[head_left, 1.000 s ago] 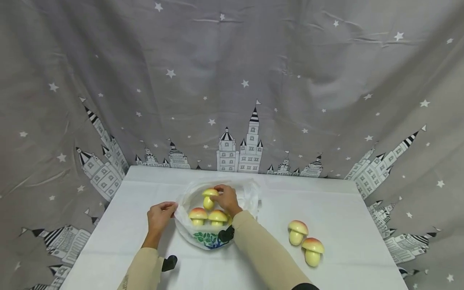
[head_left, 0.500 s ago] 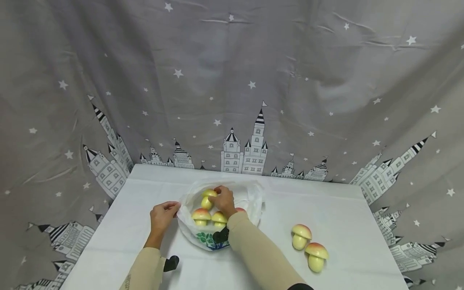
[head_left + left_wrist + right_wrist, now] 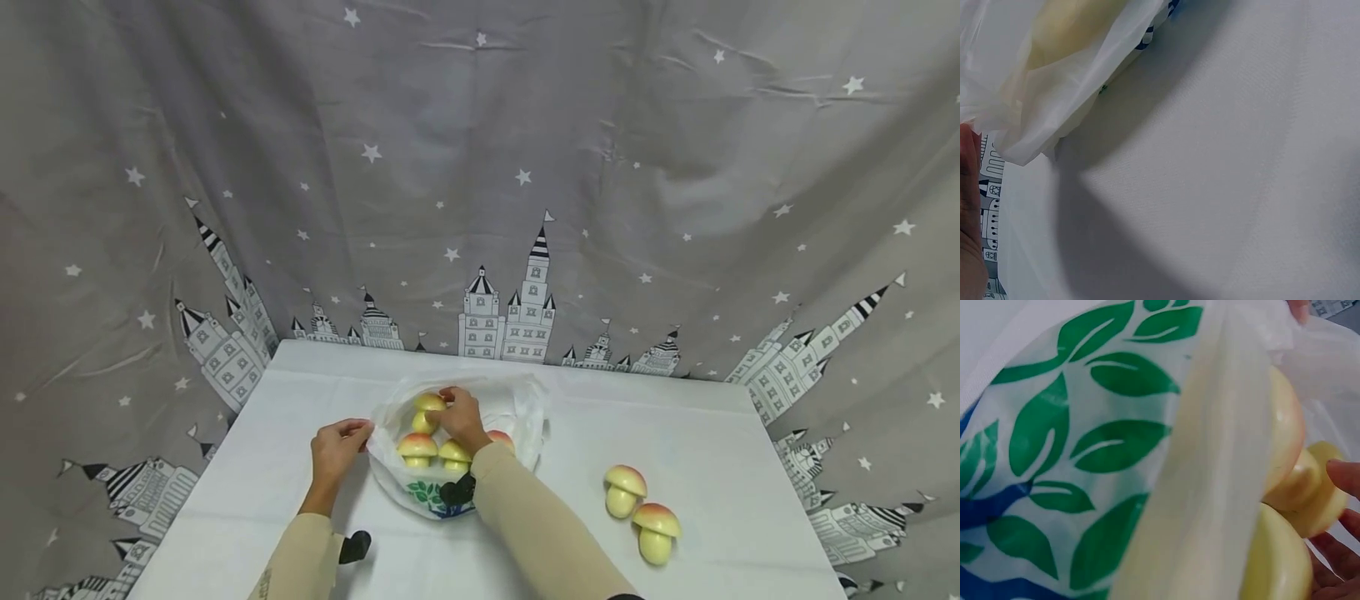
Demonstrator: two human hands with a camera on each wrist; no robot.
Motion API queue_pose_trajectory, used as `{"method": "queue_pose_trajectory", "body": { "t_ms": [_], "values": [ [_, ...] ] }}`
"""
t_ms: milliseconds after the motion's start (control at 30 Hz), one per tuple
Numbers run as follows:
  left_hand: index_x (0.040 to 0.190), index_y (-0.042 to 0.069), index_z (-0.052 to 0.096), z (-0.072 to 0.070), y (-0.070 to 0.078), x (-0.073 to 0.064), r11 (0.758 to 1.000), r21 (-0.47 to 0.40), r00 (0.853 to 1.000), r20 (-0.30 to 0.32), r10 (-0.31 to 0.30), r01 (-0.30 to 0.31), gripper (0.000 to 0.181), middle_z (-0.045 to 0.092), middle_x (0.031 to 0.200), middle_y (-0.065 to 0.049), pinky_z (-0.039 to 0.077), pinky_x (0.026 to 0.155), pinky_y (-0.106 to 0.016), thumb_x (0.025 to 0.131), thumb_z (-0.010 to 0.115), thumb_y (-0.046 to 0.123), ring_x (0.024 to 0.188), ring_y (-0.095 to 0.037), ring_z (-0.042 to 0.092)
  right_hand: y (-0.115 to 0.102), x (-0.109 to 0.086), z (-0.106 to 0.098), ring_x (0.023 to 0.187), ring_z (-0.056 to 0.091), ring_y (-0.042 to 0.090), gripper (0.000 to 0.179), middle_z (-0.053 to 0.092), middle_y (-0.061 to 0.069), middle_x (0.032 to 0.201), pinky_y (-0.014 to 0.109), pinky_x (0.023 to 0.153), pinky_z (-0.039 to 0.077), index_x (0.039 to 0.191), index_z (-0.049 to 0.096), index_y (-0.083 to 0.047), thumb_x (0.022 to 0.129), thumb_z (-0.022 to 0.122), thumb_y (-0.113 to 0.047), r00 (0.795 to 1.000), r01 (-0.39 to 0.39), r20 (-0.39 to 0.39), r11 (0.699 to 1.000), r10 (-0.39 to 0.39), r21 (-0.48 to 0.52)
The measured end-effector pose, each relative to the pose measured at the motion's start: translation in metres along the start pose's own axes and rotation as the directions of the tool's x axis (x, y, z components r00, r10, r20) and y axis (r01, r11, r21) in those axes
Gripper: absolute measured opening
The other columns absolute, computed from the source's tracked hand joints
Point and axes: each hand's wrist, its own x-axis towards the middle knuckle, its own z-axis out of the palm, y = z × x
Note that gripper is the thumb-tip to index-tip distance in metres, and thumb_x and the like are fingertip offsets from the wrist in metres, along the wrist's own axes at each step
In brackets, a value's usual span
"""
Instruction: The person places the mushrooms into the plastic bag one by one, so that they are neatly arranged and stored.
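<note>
A white translucent plastic bag [image 3: 408,492] with a green leaf print lies with its mouth spread wide. Its left rim is pinched by my left hand [image 3: 335,457]; in the left wrist view only the edge of that hand [image 3: 969,212] shows beside the bag [image 3: 1041,125]. Inside the bag, my right hand [image 3: 463,418] holds a yellow toy mushroom [image 3: 424,417] between thumb and fingers. In front of it sit a red-topped toy mushroom [image 3: 417,447] and a yellower one [image 3: 454,453]. Another red cap [image 3: 501,439] peeks out beside the right wrist, partly hidden by the sleeve.
Two more toy mushrooms, one [image 3: 624,490] upright and slightly tilted, the other [image 3: 656,533] close beside it, are on the white table [image 3: 720,467] to the right. A grey curtain [image 3: 420,108] with stars and castles hangs behind the table.
My right hand has shifted left inside the bag with the mushroom. The red cap beside the right wrist has come into sight. The left hand keeps its hold, and the head view has turned slightly.
</note>
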Motion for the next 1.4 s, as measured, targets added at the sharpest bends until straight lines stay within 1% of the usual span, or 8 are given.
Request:
{"method": "queue_pose_trajectory", "body": {
  "t_ms": [267,433,567,733,867,1033,1200,1400],
  "values": [
    [0.102,-0.008,0.07,0.006,-0.001,-0.001,1.0,0.01,1.0,0.009,0.011,-0.011,0.028,0.07,0.079,-0.01,0.047,0.056,-0.016,0.09,0.067,0.017,0.059,-0.005,0.059,-0.001,-0.012,-0.02,0.114,0.057,0.035,0.051,0.061,0.018,0.123,0.038,0.095,0.048,0.124,0.06,0.003,0.08,0.076,-0.016,0.998,0.034,0.059,0.999,-0.034,0.013],
    [0.102,-0.008,0.07,0.007,-0.002,0.0,1.0,0.008,1.0,0.011,0.025,-0.025,0.027,0.07,0.078,-0.01,0.047,0.056,-0.016,0.089,0.066,0.016,0.059,-0.005,0.059,0.004,-0.012,-0.033,0.112,0.057,0.034,0.042,0.062,0.018,0.121,0.038,0.093,0.049,0.119,0.062,0.004,0.082,0.074,-0.013,0.997,0.04,0.063,0.997,-0.044,0.068],
    [0.102,-0.008,0.07,0.006,-0.002,0.0,1.0,0.016,1.0,-0.002,0.026,-0.026,0.026,0.069,0.078,-0.01,0.047,0.055,-0.016,0.089,0.066,0.015,0.058,-0.005,0.059,0.009,-0.015,-0.04,0.109,0.059,0.033,0.037,0.063,0.017,0.119,0.038,0.09,0.05,0.114,0.065,0.004,0.083,0.074,-0.012,0.994,0.05,0.093,0.992,-0.061,0.117],
    [0.103,-0.008,0.07,0.005,-0.002,0.001,0.999,0.023,1.0,0.006,0.028,-0.028,0.027,0.069,0.078,-0.01,0.047,0.055,-0.015,0.09,0.065,0.016,0.059,-0.005,0.059,0.016,-0.022,-0.051,0.111,0.059,0.031,0.039,0.061,0.018,0.123,0.037,0.089,0.051,0.119,0.063,0.003,0.084,0.074,-0.011,0.988,0.058,0.126,0.98,-0.084,0.192],
    [0.103,-0.008,0.07,0.004,-0.002,0.001,0.998,0.045,0.999,0.003,0.04,-0.04,0.027,0.07,0.079,-0.011,0.046,0.055,-0.015,0.09,0.066,0.015,0.058,-0.003,0.057,0.021,-0.026,-0.064,0.112,0.059,0.032,0.039,0.059,0.021,0.126,0.036,0.088,0.052,0.12,0.063,0.002,0.084,0.073,-0.01,0.987,0.083,0.117,0.972,-0.11,0.22],
    [0.102,-0.008,0.07,0.004,0.0,0.0,0.996,0.071,0.998,0.011,0.058,-0.059,0.027,0.07,0.081,-0.014,0.047,0.054,-0.015,0.09,0.065,0.015,0.057,-0.003,0.058,0.028,-0.031,-0.084,0.115,0.056,0.035,0.038,0.059,0.021,0.125,0.035,0.087,0.052,0.12,0.063,0.001,0.084,0.073,-0.008,0.988,0.104,0.085,0.964,-0.128,0.243],
    [0.102,-0.008,0.07,0.004,0.002,0.0,0.994,0.088,0.998,0.008,0.058,-0.059,0.027,0.07,0.082,-0.015,0.046,0.054,-0.016,0.09,0.065,0.015,0.058,-0.004,0.058,0.035,-0.037,-0.105,0.115,0.057,0.039,0.041,0.06,0.022,0.123,0.037,0.093,0.05,0.122,0.06,0.005,0.084,0.072,-0.005,0.986,0.143,0.047,0.96,-0.159,0.242],
    [0.102,-0.008,0.069,0.006,0.001,0.0,0.995,0.086,0.998,0.013,0.058,-0.059,0.027,0.07,0.082,-0.014,0.046,0.054,-0.016,0.09,0.065,0.015,0.058,-0.004,0.058,0.044,-0.046,-0.127,0.115,0.058,0.037,0.039,0.059,0.021,0.124,0.038,0.092,0.051,0.122,0.061,0.002,0.085,0.071,-0.006,0.986,0.16,0.016,0.959,-0.168,0.235]
  ]
}}
